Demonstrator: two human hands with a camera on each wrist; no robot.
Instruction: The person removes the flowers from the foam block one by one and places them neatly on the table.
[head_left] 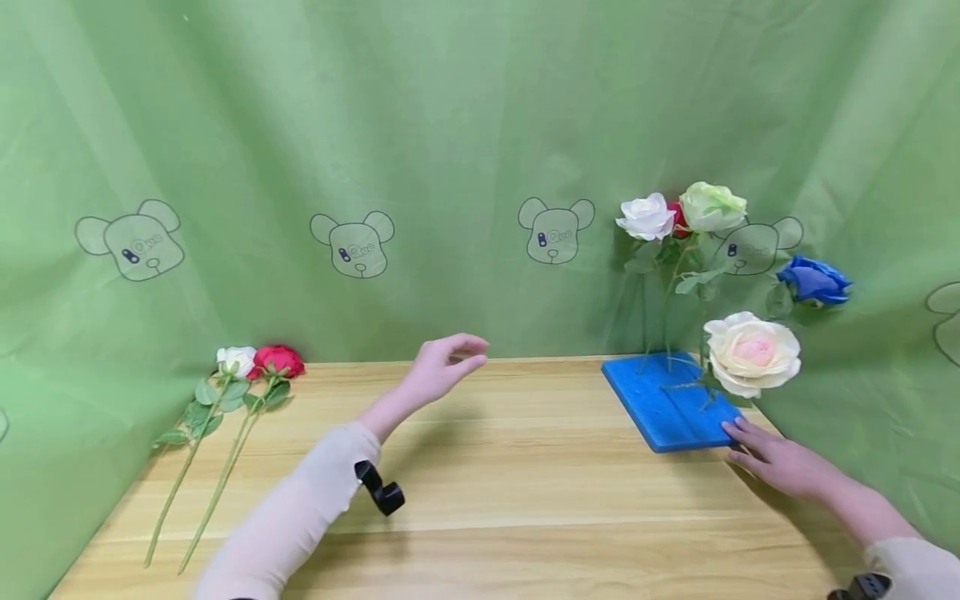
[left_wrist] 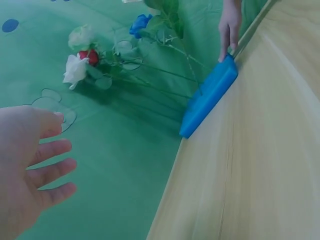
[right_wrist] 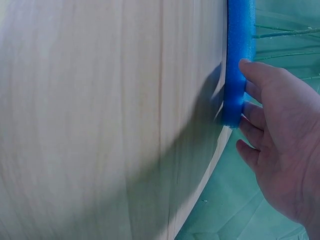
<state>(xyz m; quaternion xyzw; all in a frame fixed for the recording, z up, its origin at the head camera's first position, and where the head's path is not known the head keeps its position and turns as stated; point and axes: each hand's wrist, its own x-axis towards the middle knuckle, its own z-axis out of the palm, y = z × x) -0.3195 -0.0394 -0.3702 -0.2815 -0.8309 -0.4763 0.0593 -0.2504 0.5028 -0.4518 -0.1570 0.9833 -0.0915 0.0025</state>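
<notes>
My left hand [head_left: 442, 367] hovers over the middle of the table near the back, its fingers loosely bent with nothing between them. The same hand [left_wrist: 35, 160] shows its spread fingers in the left wrist view. My right hand [head_left: 783, 462] holds the near right corner of a blue foam board [head_left: 667, 417], with the thumb [right_wrist: 257, 70] against its front edge. Upright in the board are a white rose [head_left: 647, 218], a pale green rose [head_left: 712, 207], a blue rose [head_left: 813, 280] and a cream-pink rose [head_left: 753, 354]. A red rose [head_left: 679, 220] is partly hidden behind them.
At the left of the wooden table [head_left: 525, 483] lie a white rose [head_left: 236, 361] and a red rose [head_left: 277, 361], their long stems pointing toward the near edge. A green curtain [head_left: 450, 125] with bear-head outlines hangs behind and along both sides.
</notes>
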